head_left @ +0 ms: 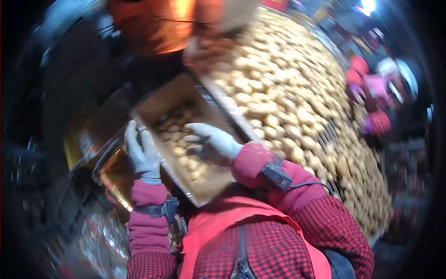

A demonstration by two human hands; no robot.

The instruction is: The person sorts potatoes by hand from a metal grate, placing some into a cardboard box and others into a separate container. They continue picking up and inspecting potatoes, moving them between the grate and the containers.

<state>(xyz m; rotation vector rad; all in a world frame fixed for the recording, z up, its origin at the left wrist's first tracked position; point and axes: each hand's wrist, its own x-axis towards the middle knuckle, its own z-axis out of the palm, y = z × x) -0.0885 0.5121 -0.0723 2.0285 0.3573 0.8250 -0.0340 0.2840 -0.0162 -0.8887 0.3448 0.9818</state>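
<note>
A cardboard-lined box (210,191) stands tilted in view in front of me, with potatoes (179,151) along its bottom. My gloved left hand (143,151) rests at the box's left rim, fingers stretched out and the thumb apart. Inside the box, just over the potatoes, is my gloved right hand (211,142); its fingers are spread, with no potato visible in them. Motion blurs the fingertips a little. Both wrists carry dark strapped devices over pink cuffs.
A large heap of potatoes (297,111) spreads to the right, behind a metal edge (232,109). Left of the box sits a container with a shiny golden side (116,174). Clear plastic (102,237) lies lower left. Another person in pink sleeves (376,93) is at the far right.
</note>
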